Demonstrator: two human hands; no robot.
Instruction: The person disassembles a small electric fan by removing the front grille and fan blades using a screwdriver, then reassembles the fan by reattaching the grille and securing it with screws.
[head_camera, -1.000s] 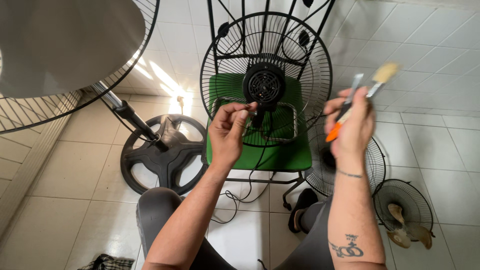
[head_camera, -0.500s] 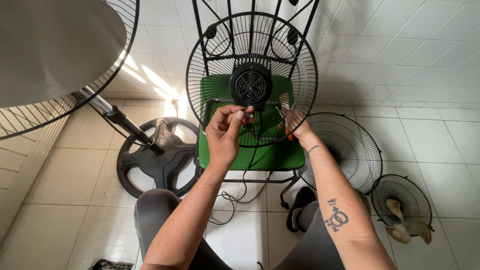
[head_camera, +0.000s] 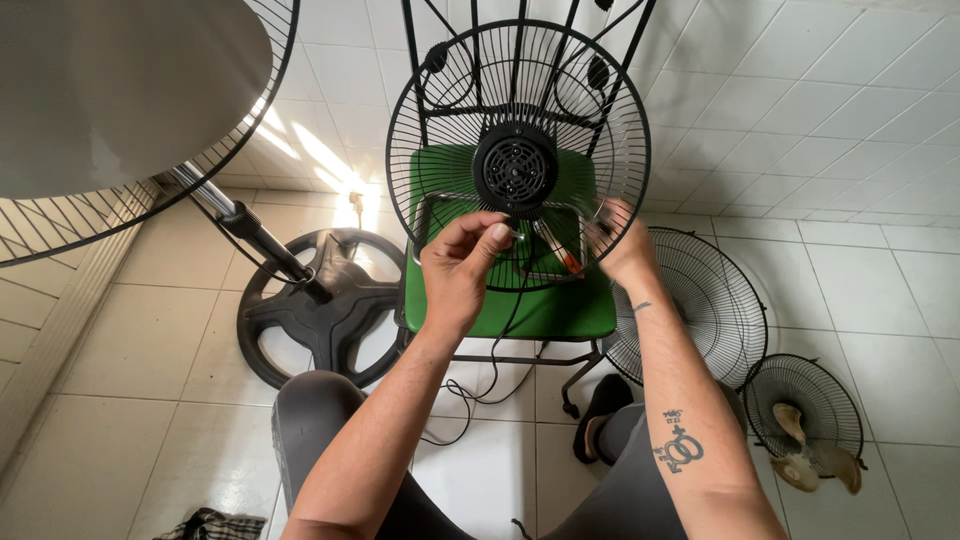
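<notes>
A black wire fan guard (head_camera: 450, 120) with a round black motor housing (head_camera: 515, 168) stands on a green chair seat (head_camera: 545, 315) in front of me. My left hand (head_camera: 462, 268) is raised just below the housing. Its thumb and fingers pinch a small part that is too small to make out. My right hand (head_camera: 622, 248) is low over the seat, to the right of the housing, and is blurred. It grips a thin tool with an orange handle (head_camera: 560, 255) that points left towards my left hand. A black cable (head_camera: 470, 395) hangs down from the chair.
A round black fan base (head_camera: 325, 315) with a slanting pole (head_camera: 250, 228) lies on the tiled floor at left. A large fan guard (head_camera: 60, 235) fills the top left. Another guard (head_camera: 705, 300) and a small fan with pale blades (head_camera: 805, 425) lie at right. A checked cloth (head_camera: 210, 525) lies at the bottom.
My right hand came down from head height, where it held a brush and the orange-handled tool, to the chair seat. My left hand stayed by the housing. The view tilted slightly.
</notes>
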